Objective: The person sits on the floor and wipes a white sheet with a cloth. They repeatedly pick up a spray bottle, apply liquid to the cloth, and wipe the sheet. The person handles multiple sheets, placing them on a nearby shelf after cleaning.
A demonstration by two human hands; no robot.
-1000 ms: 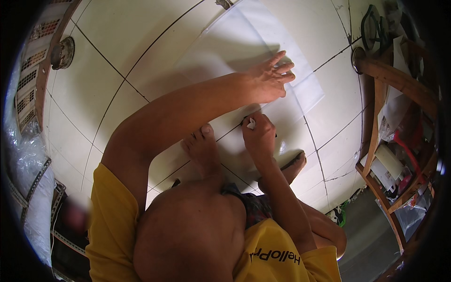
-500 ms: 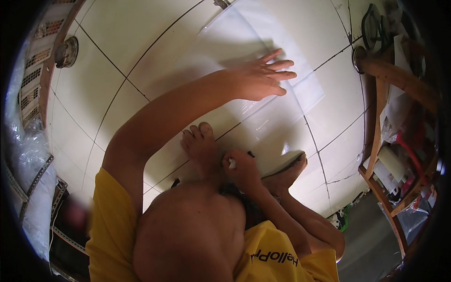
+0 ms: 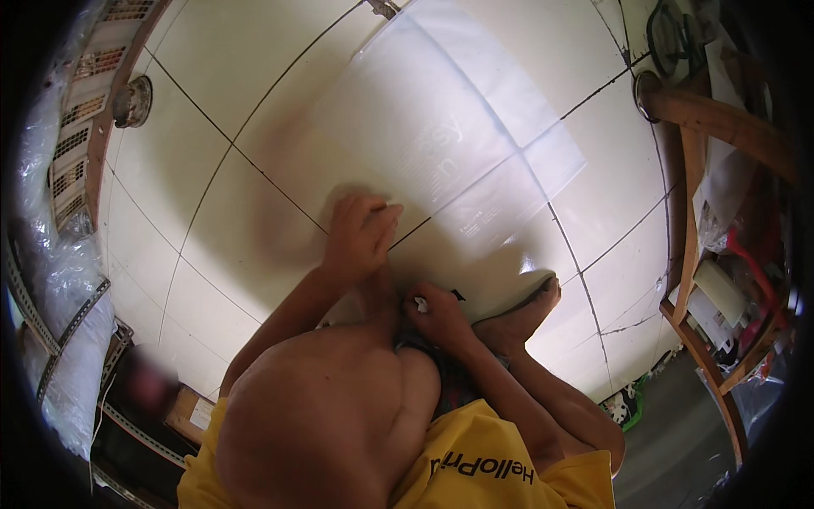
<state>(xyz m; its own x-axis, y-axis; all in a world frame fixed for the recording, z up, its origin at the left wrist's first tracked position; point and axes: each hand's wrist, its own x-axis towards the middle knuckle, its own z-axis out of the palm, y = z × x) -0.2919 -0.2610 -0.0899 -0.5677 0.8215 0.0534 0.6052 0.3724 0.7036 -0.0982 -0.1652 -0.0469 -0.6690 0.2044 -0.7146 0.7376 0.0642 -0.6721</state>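
Note:
A flat, translucent plastic bag (image 3: 475, 110) with pale print lies on the tiled floor ahead of me. My left hand (image 3: 360, 233) is over the floor near its lower left side, apart from it. Its fingers are bent and loosely parted, with nothing seen between them. My right hand (image 3: 437, 314) is closed in a fist near my shin, above my feet. A small crumpled white scrap (image 3: 420, 303) pokes out of that fist. Beside its far side a small black tip (image 3: 459, 295) shows; I cannot make out what it belongs to.
At right stands a wooden rack (image 3: 712, 136) with papers, plastic and a red strap. Clear plastic wrap (image 3: 72, 365) and slotted metal bars (image 3: 64, 327) are at left. A round metal foot (image 3: 133, 102) sits by the left crate edge. My bare foot (image 3: 517, 322) rests on the tiles.
My left hand has left the plastic bag, drawn back toward my knee, and its spread fingers have bent. The bag stays in place. My right hand has hardly moved.

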